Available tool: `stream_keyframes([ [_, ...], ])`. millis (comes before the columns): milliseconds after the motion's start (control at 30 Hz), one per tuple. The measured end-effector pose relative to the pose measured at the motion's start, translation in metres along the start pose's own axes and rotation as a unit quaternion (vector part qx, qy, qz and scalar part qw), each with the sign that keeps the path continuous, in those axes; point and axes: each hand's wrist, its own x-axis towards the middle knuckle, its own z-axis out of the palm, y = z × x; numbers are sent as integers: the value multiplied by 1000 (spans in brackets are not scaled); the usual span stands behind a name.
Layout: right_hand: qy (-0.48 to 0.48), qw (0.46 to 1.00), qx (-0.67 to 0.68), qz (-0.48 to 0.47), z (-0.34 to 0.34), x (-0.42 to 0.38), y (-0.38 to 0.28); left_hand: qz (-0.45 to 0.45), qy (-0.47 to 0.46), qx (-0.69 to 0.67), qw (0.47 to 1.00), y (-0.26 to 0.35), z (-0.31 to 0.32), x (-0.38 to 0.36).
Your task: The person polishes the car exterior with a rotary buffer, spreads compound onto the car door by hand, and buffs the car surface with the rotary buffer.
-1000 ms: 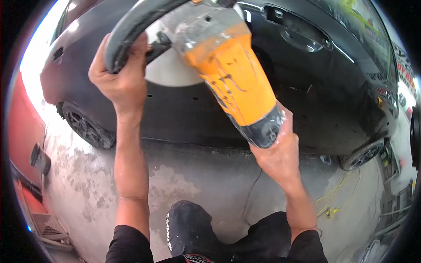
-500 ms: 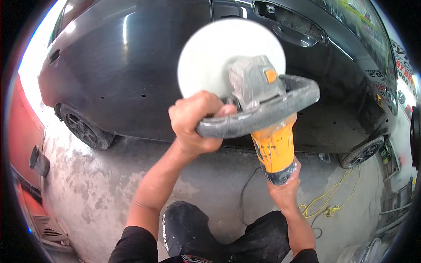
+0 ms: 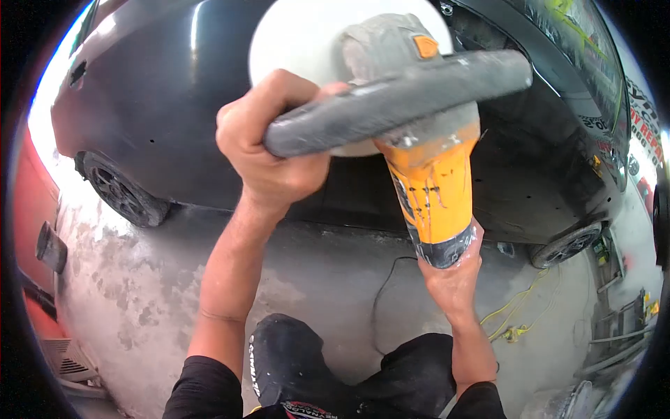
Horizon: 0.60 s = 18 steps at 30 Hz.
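A yellow and grey car polisher (image 3: 434, 183) is held up in front of me. My left hand (image 3: 269, 136) is wrapped round the left side of its black loop handle (image 3: 405, 98). Low on the body, my right hand (image 3: 455, 276) grips the rear end, its fingers partly behind the tool. The round white pad (image 3: 296, 42) faces the dark car (image 3: 174, 105), its top cut off by the frame edge. Whether pad and panel touch is hidden from here.
A black cable (image 3: 377, 307) and a yellow cord (image 3: 513, 328) lie on the concrete floor (image 3: 139, 300). The car's wheels (image 3: 122, 188) show at both sides. A dark bucket (image 3: 51, 248) stands at left, with metal frames (image 3: 621, 339) and a clear plastic container (image 3: 569, 401) at right.
The polisher has moved up and slightly left in view, and looks nearer, with its loop handle more tilted. Both hands have kept their hold on it.
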Motion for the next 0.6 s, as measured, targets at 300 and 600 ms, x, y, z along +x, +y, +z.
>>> stream_keyframes([
  [300, 19, 998, 13, 67, -11, -55, 41, -37, -47, -66, 996, 17, 21, -51],
  [600, 50, 997, -58, 23, -31, -18, 4, 1, -5, -71, 997, 7, 41, -4],
])
